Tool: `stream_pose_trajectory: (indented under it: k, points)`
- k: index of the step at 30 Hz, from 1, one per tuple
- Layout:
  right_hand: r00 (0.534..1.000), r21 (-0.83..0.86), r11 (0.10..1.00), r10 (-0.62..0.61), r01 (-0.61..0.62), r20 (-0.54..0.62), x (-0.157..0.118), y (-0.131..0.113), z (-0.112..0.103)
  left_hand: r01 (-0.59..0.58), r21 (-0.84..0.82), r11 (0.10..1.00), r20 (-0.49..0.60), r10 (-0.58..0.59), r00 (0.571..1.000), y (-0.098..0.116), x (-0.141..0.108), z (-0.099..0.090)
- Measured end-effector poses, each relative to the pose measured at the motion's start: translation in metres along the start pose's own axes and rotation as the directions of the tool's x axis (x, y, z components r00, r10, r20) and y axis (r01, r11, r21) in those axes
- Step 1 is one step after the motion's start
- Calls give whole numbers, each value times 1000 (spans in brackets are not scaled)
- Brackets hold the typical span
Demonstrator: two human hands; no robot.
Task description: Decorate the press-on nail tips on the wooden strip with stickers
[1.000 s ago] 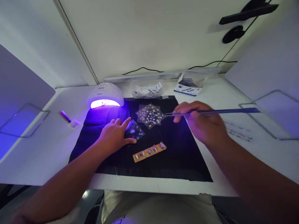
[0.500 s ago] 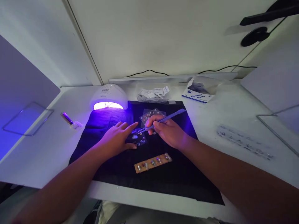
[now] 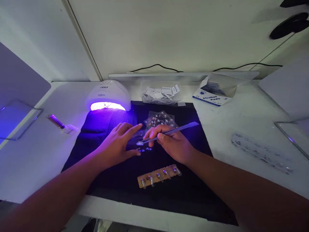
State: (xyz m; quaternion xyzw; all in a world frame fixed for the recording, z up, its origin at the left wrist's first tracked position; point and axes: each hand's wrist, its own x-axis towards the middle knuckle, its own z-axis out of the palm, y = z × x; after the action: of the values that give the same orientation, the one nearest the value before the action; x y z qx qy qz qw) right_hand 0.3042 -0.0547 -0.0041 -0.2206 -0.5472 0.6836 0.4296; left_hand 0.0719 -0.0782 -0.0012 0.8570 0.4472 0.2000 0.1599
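Note:
My right hand is closed around blue-grey tweezers, their tips pointing left and down. At the tips is a small pale shiny piece; whether they pinch it I cannot tell. My left hand is open, thumb and index finger spread on either side of a clear sheet of small nail decals, which the hands partly cover. More clear decal sheets lie just beyond my right hand. Nearer me, an orange-brown strip carries several glossy nail tips.
A lit white nail lamp stands at the back left of the black mat. A nail polish bottle lies left of it. At the back are a clear tub of packets and an alcohol pads box. A clear strip of nail tips lies right.
The view has shifted a little. The tweezers have tilted flatter, and their tips sit by the pale piece between my left thumb and index finger. My left hand stays spread by the decal sheet.

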Motion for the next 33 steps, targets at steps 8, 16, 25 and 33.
stream_pose_trajectory:
  k: [8,16,25,33]
  points:
    - [977,47,977,-210,209,28,-11,-21,0,-89,-683,725,-258,-126,958,2,-6,-3]
    - [948,-124,940,-318,319,30,-37,-39,22,-163,-808,566,-312,-177,933,41,-21,2]
    - [907,-205,887,-420,413,12,-49,-43,38,-241,-749,617,-438,-189,879,57,-26,5]
    - [892,-296,847,-451,442,42,-50,-41,36,-276,-767,579,-361,-34,932,49,-26,1]
